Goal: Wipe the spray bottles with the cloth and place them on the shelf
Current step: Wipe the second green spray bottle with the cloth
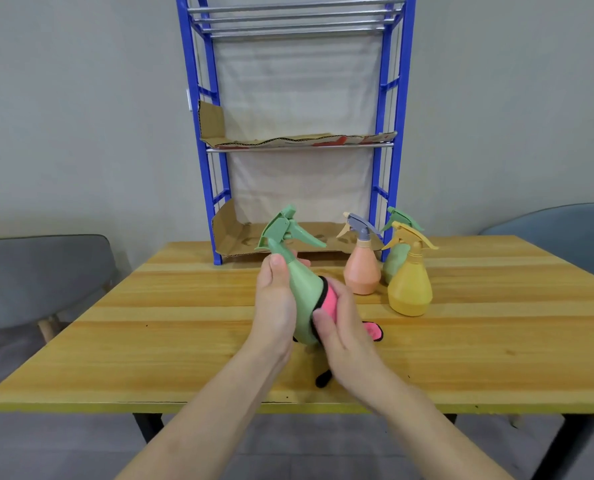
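Observation:
My left hand (275, 299) grips a light green spray bottle (300, 289) around its body, lifted and tilted over the middle of the wooden table (184, 323). My right hand (340, 323) holds a pink cloth with black trim (330, 299) pressed against the bottle's right side; cloth ends hang out below and to the right. Three more bottles stand on the table at the right: an orange one (362, 268), a yellow one (410, 285) and a green one (394, 261) partly hidden behind them. A blue shelf rack (385, 140) stands at the table's back.
The rack's lower and middle shelves are lined with cardboard (288, 142) and hold no bottles. Grey chairs stand at the left (39, 278) and right (558, 233) of the table. A grey wall is behind.

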{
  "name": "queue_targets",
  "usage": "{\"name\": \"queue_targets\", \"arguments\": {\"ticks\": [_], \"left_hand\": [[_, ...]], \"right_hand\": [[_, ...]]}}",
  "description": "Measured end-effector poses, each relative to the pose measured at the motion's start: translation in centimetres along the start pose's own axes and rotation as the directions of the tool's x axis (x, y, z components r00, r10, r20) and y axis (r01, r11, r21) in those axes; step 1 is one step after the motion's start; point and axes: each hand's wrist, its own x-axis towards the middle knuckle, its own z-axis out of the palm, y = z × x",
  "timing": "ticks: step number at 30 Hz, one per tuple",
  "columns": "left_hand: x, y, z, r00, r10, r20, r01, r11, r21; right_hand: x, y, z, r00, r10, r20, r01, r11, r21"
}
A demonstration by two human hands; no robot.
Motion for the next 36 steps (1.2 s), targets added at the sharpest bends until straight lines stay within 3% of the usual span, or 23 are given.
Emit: {"name": "queue_targets", "arguments": {"ticks": [2, 4, 7, 9, 14, 17, 21, 26, 29, 32, 36], "left_hand": [[-0.2, -0.3, 0.2, 1.0, -0.009, 0.002, 0.009, 1.0, -0.004], [-0.3, -0.3, 0.2, 1.0, -0.006, 0.001, 0.006, 1.0, -0.021], [0.2, -0.2, 0.0, 0.999, 0.04, 0.021, -0.041, 0.999, 0.01], [0.5, 0.0, -0.2, 0.998, 0.046, 0.043, -0.047, 0.999, 0.013], [1.4, 0.8, -0.6, 0.997, 0.015, 0.072, -0.007, 0.994, -0.109], [1.4, 0.8, 0.1, 0.998, 0.014, 0.054, -0.008, 0.996, -0.094], [1.2, 0.3, 0.2, 1.0, 0.005, 0.02, -0.004, 0.999, -0.043], [1.0, -0.3, 0.7, 0.999, 0.035, 0.018, -0.036, 0.999, 0.04], [0.7, -0.1, 1.2, 0.998, -0.005, -0.062, 0.003, 0.999, -0.033], [0.9, 0.4, 1.5, 0.993, -0.028, -0.117, 0.022, 0.999, -0.05], [0.8, 0.9, 1.3, 0.992, 0.009, -0.123, -0.016, 0.998, -0.06]], "right_hand": [[0.2, 0.4, 0.3, 0.969, -0.241, -0.047, 0.215, 0.926, -0.309], [0.5, 0.6, 0.2, 0.956, -0.289, -0.046, 0.262, 0.916, -0.304], [0.7, 0.2, -0.2, 0.994, -0.095, -0.054, 0.096, 0.995, 0.034], [0.7, -0.2, -0.7, 0.998, 0.058, 0.008, -0.059, 0.971, 0.23], [1.3, -0.5, -0.2, 0.955, 0.274, 0.116, -0.282, 0.704, 0.652], [1.1, -0.8, 0.6, 0.958, 0.284, 0.031, -0.221, 0.668, 0.711], [1.2, -1.0, 0.3, 0.986, 0.155, -0.054, -0.099, 0.822, 0.561], [1.7, 0.0, -0.2, 0.987, 0.095, -0.128, -0.036, 0.916, 0.399], [1.5, 0.3, 0.0, 0.982, -0.041, -0.184, 0.066, 0.989, 0.132], [1.1, 0.1, 0.3, 0.948, -0.246, -0.201, 0.217, 0.964, -0.153], [1.2, -0.7, -0.3, 0.934, -0.342, -0.105, 0.3, 0.907, -0.295]]}}
